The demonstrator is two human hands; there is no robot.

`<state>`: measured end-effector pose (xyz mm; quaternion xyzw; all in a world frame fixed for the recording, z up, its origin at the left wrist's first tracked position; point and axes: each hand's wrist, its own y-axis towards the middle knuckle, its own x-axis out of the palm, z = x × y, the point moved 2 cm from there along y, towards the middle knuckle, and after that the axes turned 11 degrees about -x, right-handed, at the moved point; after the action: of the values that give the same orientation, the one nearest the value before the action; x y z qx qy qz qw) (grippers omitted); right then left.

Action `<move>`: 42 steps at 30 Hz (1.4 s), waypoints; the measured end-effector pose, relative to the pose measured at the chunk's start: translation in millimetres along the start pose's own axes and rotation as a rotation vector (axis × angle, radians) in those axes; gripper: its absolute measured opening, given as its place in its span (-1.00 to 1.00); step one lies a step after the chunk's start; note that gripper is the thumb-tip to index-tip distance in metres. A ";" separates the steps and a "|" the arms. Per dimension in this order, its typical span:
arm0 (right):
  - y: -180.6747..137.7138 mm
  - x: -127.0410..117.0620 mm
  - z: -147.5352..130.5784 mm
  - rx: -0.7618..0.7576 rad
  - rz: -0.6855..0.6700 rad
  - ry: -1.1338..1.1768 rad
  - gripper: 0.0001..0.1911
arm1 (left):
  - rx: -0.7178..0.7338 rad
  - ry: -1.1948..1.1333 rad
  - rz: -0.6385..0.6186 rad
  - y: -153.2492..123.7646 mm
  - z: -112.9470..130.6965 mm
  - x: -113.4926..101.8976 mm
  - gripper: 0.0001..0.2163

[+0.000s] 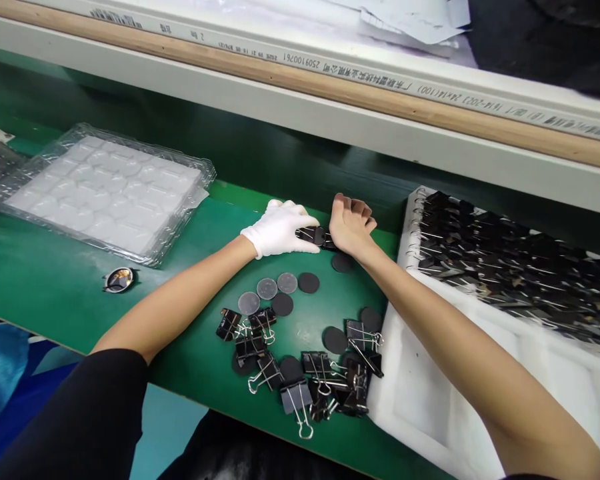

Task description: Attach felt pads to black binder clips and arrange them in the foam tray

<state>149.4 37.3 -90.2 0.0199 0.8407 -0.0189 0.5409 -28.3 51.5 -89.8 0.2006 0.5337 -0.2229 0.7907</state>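
Note:
My left hand [283,228], in a white glove, is closed around a black binder clip [307,235] on the green table. A small black round piece [320,236] shows at the clip's right end. My bare right hand [351,221] is just right of it, its fingers loosely bent and apart, with nothing visible in them. Its heel meets the dark piece beside the clip; the exact contact is hidden. Below the hands lie black discs [309,283] and clear grey discs [267,289]. Several binder clips [296,397] are scattered nearer me, some over black discs.
On the right stands a white foam tray [430,400] with rows of many binder clips [505,267]. A clear plastic tray [145,233] lies at the left, near a small round metallic part [119,280]. A shelf edge [260,83] runs across the back.

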 end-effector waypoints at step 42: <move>-30.1 -5.9 10.4 -0.426 -0.112 0.605 -0.67 | -0.342 -0.108 0.032 -7.1 1.0 -8.5 -0.43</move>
<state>159.7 6.6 -88.8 -0.1346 0.9473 0.1336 0.2583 -34.4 46.3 -82.1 0.0593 0.5175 -0.1265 0.8442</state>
